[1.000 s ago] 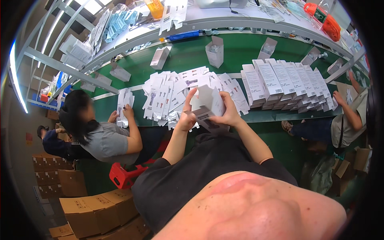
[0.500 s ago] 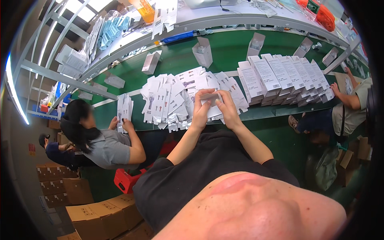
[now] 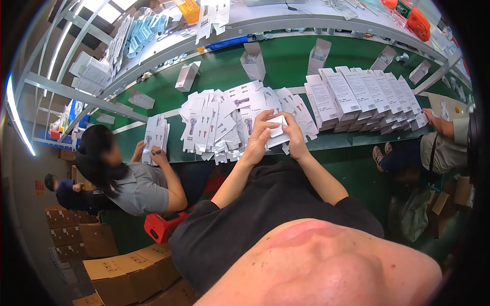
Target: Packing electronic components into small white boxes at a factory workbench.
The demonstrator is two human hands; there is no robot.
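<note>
- Long green tabletop, running left to right, bowed by the lens; above its far side, a white shelf with clutter, incl. an orange bag at right.
- Near edge of tabletop: loose pile of flat printed cartons, mostly left of the hands; stacked cartons in a slanting row, to the right.
- Far side: open cartons, spaced apart.
- Room: indoor work area; tube light far left, brown cardboard boxes lower left, red plastic stool just above them.
- Co-worker in grey at left, hands at flat cartons; another co-worker at right, beside the stacked cartons.
- White carton: held between both hands, just beside the pile.
- Small end face up, toward the viewer; long axis seemingly away from view, down between the palms; body mostly hidden, cannot tell exact tilt.
- Left hand: curled on carton's left side, fingers over top.
- Right hand: wrapped round right side, gripping.
</note>
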